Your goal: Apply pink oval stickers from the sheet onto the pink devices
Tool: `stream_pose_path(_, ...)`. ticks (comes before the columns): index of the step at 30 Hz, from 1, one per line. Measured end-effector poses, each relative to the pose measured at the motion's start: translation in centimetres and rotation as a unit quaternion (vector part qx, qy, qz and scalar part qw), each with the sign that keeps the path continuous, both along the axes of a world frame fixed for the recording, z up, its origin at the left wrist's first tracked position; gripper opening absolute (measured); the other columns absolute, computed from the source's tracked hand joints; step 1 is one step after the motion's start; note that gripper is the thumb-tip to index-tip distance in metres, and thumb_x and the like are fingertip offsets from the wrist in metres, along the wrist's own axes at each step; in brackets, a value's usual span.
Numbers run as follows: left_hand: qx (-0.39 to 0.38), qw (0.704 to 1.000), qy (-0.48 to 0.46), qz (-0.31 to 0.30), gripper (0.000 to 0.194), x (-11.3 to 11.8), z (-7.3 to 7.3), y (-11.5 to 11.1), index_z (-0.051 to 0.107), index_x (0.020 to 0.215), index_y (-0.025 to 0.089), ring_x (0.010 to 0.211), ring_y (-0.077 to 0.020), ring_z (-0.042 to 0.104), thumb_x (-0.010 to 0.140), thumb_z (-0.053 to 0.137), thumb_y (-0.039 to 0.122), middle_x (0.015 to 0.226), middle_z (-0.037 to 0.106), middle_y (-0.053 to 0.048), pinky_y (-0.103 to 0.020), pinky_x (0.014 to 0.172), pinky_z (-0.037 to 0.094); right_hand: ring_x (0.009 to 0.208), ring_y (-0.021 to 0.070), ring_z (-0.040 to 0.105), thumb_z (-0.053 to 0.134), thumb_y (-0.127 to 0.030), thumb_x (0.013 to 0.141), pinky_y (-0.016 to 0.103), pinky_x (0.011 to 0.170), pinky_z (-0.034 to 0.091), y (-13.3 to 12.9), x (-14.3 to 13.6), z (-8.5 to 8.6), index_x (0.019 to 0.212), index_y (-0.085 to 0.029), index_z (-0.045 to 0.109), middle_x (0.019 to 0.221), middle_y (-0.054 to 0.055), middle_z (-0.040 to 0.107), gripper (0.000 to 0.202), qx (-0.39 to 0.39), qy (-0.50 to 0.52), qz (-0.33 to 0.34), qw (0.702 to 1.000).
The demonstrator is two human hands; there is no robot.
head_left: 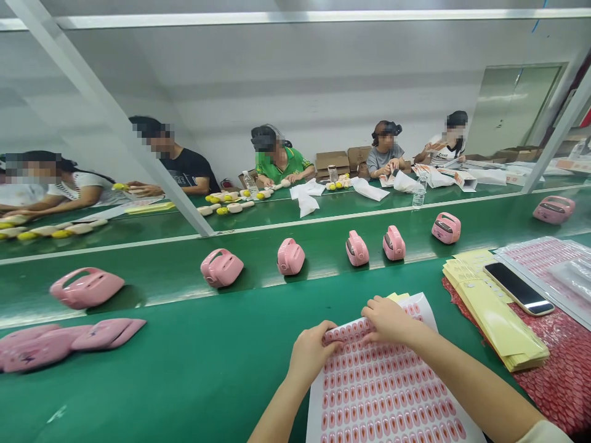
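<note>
A white sticker sheet (378,387) printed with rows of pink oval stickers slants up from the green table in front of me. My left hand (314,352) pinches its upper left edge, thumb on the printed side. My right hand (390,321) is bent over the top edge, its thumb against the upper rows; whether a single sticker lies between those fingers is hidden. Behind the right hand a bit of yellow paper (398,296) peeks out. Pink plastic housings with handles, such as this one (290,256), stand in a row beyond the hands.
More pink parts (69,344) lie at left. On the right, yellow sheets (498,314) and a phone (519,288) rest over red bubble wrap (554,369), beside bagged sticker sheets (549,264). A slanted metal post (115,117) crosses the left. Several co-workers sit across the green belt (161,264).
</note>
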State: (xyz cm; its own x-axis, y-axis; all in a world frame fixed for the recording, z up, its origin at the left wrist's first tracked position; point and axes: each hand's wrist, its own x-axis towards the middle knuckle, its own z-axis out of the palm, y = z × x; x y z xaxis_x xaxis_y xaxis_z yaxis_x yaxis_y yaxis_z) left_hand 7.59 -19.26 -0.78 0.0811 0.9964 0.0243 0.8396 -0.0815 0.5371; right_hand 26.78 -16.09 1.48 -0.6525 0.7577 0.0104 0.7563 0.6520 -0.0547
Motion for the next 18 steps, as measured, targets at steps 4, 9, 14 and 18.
stream_pose_path(4, -0.034, 0.999, -0.003, 0.002, 0.003, 0.0, 0.1, 0.2, 0.055, 0.065, 0.023, 0.062, -0.0171, 0.055, 0.064, 0.058, 0.023, 0.065, 0.063, 0.003, -0.023, 0.055, 0.03, 0.077, 0.0195, 0.055, 0.058, -0.041, 0.075, 0.027, 0.061, 0.041, 0.5, 0.1, 0.1, 0.083, -0.016, 0.061, 0.084, 0.008, 0.059, 0.026, -0.024, 0.018, 0.013, 0.999)
stream_pose_path(9, -0.051, 0.998, -0.001, -0.033, 0.002, 0.0, 1.1, 0.4, 0.057, 0.063, 0.023, 0.06, -0.0167, 0.055, 0.063, 0.059, 0.024, 0.062, 0.063, 0.003, -0.022, 0.053, 0.029, 0.074, 0.0177, 0.057, 0.057, -0.036, 0.077, 0.025, 0.057, 0.038, 1.0, 0.0, -0.4, 0.079, -0.017, 0.062, 0.083, 0.006, 0.06, 0.02, -0.06, 0.032, -0.004, 0.998)
stream_pose_path(14, -0.027, 0.99, -0.002, -0.139, 0.014, 1.1, 2.5, 1.2, 0.064, 0.076, 0.025, 0.07, -0.0187, 0.058, 0.071, 0.053, 0.03, 0.077, 0.068, 0.0, -0.023, 0.057, 0.033, 0.072, 0.0162, 0.058, 0.055, -0.038, 0.078, 0.023, 0.054, 0.035, 1.4, -0.2, -0.6, 0.075, -0.018, 0.063, 0.079, 0.003, 0.062, 0.021, -0.074, 0.032, 0.0, 0.997)
stream_pose_path(18, -0.018, 0.983, 0.009, -0.182, 0.022, 1.9, 2.3, 1.8, 0.066, 0.082, 0.026, 0.07, -0.0176, 0.059, 0.074, 0.045, 0.023, 0.078, 0.069, 0.0, -0.023, 0.059, 0.034, 0.07, 0.0176, 0.059, 0.055, -0.038, 0.077, 0.023, 0.051, 0.033, 1.4, -0.4, -0.2, 0.072, -0.019, 0.064, 0.075, 0.003, 0.064, 0.022, -0.085, 0.024, -0.002, 0.996)
